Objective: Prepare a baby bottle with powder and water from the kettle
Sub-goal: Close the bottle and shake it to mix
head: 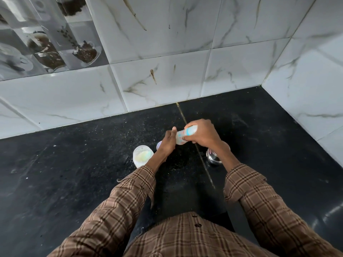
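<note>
Head view: bottle (186, 135) tilted above black table (74, 173), right hand (203, 135) wrapped round body, left hand (169, 140) gripping lower end. Open cup of white powder (142, 158) just left of left wrist; steel pot (213, 157) under right wrist. Tiled wall (157, 80) far, corner right; open table left and near.

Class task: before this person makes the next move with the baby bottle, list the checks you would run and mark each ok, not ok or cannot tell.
1. Baby bottle held in both hands, off the counter: ok.
2. Right hand wrapped round the bottle body: ok.
3. Left hand gripping the bottle's other end: ok.
4. Bottle cap on or off: cannot tell, blurred.
5. Powder container open and upright: ok.
6. Steel vessel clear of the right arm: cannot tell, partly hidden.
</note>
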